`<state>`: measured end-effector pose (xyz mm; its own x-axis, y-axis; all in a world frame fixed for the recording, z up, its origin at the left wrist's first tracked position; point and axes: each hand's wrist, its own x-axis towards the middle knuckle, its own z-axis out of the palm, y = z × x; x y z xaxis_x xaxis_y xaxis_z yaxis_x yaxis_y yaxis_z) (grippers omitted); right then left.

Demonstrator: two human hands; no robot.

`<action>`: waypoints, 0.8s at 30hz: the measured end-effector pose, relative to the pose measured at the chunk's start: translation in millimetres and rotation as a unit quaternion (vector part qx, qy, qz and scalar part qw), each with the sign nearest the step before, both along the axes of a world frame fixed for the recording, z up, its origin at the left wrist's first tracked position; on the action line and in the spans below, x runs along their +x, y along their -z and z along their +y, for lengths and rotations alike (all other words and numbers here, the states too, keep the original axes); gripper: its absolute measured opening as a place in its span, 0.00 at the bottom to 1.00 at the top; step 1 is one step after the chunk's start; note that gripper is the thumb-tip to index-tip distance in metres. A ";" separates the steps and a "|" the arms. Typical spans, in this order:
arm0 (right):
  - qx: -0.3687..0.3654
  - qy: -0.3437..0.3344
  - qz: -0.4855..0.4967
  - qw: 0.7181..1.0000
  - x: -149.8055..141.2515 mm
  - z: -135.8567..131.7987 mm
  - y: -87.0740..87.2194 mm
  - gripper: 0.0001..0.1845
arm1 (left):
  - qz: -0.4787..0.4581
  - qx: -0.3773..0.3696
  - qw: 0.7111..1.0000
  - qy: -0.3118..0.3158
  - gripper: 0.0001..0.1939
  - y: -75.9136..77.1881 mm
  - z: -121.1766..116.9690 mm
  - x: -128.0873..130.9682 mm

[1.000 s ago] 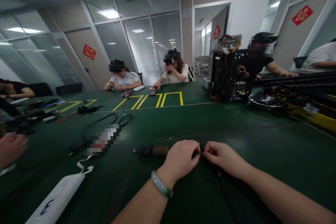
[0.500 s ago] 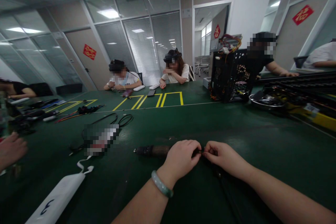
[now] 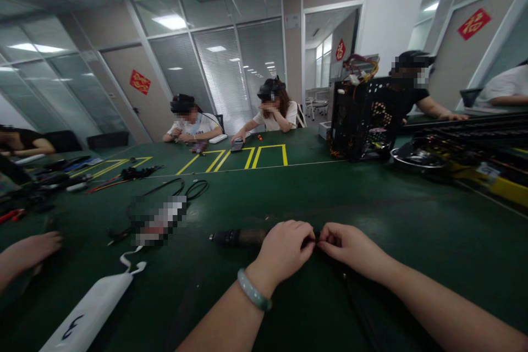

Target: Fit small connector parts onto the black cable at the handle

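On the green table lies a dark cylindrical tool with a black collar and a metal tip, like an electric screwdriver [image 3: 239,237]. My left hand [image 3: 289,245], wearing a bangle at the wrist, is closed over its rear end and hides that part. My right hand [image 3: 346,245] pinches close beside it, thumb and fingertips together at the tool's tail, on a black cable [image 3: 355,302]. That cable runs down toward the table's near edge. The fingertips of both hands nearly meet, and the small part between them is too dark to make out.
A white power bank-like case [image 3: 88,313] marked 3 lies at lower left. Another person's hand [image 3: 35,253] is at the left edge. A black computer case [image 3: 361,115] and a metal bowl [image 3: 416,158] stand at back right. Several people sit around the table.
My hands and the tool have barely moved. At left, the other person's hand has moved right and lower. Across the table, a person's hand has reached to a dark object.
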<state>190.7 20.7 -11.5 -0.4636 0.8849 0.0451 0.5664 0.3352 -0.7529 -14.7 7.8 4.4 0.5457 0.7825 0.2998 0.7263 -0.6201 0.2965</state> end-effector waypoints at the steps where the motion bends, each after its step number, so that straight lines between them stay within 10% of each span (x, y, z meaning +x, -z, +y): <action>1: 0.001 0.001 0.000 1.000 0.0 -0.2 0.2 0.06 | 0.001 0.001 1.000 0.000 0.06 0.6 0.3 -0.1; 24: -0.010 0.004 -0.003 1.000 -0.6 -2.6 -4.6 0.07 | 0.011 -0.008 1.000 -0.004 0.04 -4.9 -3.1 1.0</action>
<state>190.1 18.1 -6.8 -0.4571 0.8891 0.0239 0.5738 0.3154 -0.7558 -13.7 4.8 9.3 0.5454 0.7917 0.2753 0.7376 -0.6093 0.2911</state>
